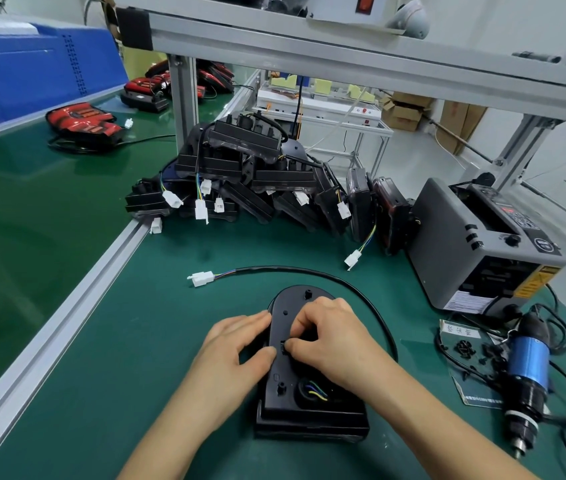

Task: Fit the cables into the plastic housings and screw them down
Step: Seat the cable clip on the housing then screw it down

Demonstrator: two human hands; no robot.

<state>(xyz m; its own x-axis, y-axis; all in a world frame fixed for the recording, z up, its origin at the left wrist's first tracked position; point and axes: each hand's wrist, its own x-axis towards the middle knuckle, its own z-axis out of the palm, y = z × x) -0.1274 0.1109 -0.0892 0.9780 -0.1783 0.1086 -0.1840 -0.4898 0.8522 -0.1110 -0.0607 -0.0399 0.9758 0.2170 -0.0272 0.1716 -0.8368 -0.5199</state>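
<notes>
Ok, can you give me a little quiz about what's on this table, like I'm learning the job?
1. True or false: the blue electric screwdriver is in the right hand.
2. The connector at the end of the black cable is: A red, B white, C yellow.
3. Which hand pinches a small black part on the housing?

Key:
1. False: it lies on the table, off to the right.
2. B.
3. The right hand.
</notes>
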